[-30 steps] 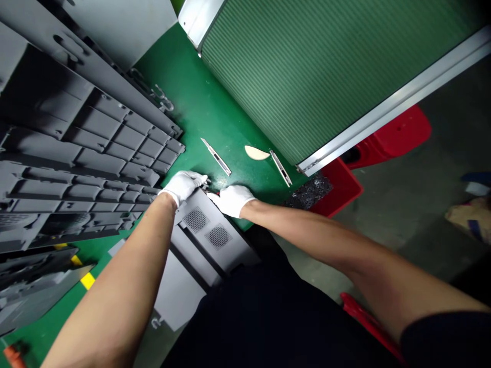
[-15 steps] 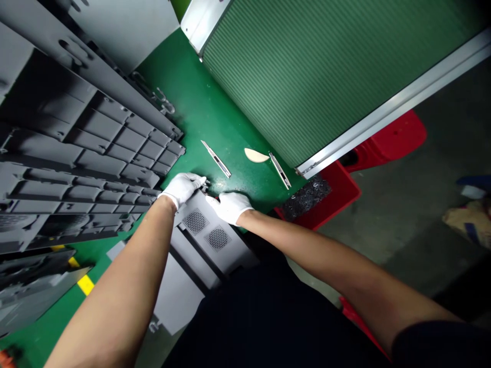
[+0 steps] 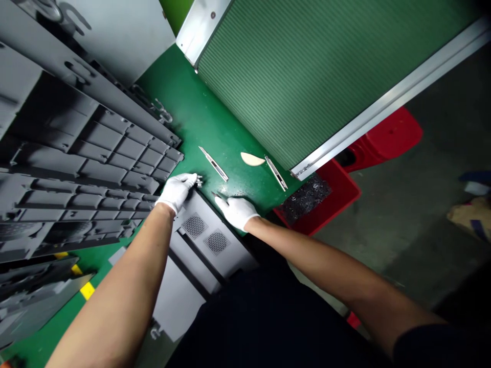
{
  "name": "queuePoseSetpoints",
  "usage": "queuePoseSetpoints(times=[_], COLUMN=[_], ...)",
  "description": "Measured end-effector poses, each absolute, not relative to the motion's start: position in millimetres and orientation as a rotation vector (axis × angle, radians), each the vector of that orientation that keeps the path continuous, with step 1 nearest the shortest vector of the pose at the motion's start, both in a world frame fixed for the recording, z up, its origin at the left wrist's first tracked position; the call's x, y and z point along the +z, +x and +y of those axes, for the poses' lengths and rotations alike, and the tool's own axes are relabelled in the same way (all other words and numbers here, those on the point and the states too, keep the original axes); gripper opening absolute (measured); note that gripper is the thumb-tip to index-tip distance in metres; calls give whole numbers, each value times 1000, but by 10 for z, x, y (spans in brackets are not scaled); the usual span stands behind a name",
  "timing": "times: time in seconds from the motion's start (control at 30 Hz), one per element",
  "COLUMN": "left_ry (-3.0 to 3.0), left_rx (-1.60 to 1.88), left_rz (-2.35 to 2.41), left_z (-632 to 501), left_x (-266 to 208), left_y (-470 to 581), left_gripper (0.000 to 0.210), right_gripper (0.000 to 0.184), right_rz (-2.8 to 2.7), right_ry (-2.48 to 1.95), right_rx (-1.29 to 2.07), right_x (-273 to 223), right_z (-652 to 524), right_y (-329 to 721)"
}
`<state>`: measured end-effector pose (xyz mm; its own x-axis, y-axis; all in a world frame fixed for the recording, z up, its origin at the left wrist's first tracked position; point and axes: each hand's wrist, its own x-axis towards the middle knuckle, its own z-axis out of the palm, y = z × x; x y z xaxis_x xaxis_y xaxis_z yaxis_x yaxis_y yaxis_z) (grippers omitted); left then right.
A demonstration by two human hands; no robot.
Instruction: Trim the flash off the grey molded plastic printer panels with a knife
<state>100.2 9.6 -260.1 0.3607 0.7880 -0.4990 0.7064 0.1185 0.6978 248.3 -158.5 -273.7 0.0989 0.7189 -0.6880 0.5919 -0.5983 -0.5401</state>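
A grey plastic panel point(image 3: 226, 258) with two vent grilles lies in front of my body, its far edge on the green tabletop. My left hand point(image 3: 175, 193), in a white glove, is closed at the panel's far left corner. A small grey plastic piece point(image 3: 199, 181) sticks out from its fingertips. Also gloved in white, my right hand point(image 3: 238, 211) is closed just right of the panel's far edge. A thin dark tip point(image 3: 215, 194) shows at its fingertips; the rest is hidden by the fingers.
Beyond the hands lie two utility knives point(image 3: 214, 164) point(image 3: 276, 173) and a beige half-moon piece point(image 3: 252, 159). Ribbed grey panels point(image 3: 126, 130) stand at left. A green ribbed board point(image 3: 326, 76) fills the upper right. A red bin point(image 3: 339, 202) holds dark scraps.
My hands have drawn apart. The left moved slightly left and away from the panel's edge with the small grey piece; the right moved right. The view has shifted slightly.
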Motion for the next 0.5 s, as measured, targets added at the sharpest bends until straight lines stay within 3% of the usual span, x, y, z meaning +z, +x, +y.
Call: queuePoseSetpoints(times=[0.17, 0.23, 0.33, 0.5], left_ry=[2063, 1922, 1760, 2289], left_rx=[84, -29, -143, -772], left_rz=[1131, 843, 792, 471], left_z=[-555, -971, -1470, -1667], left_x=[-2160, -2070, -2124, -2389], left_y=[1539, 1852, 2146, 1935], left_gripper=[35, 33, 38, 44], right_gripper=[80, 75, 72, 70], right_rz=[-1043, -867, -662, -573], right_ry=[-2314, -2350, -2393, -2382], right_rx=[1568, 1618, 1672, 1628], right_x=[-2805, -2844, -2907, -2991], right_z=[-2445, -2814, -3249, -3599], right_y=[2803, 2887, 2928, 2867])
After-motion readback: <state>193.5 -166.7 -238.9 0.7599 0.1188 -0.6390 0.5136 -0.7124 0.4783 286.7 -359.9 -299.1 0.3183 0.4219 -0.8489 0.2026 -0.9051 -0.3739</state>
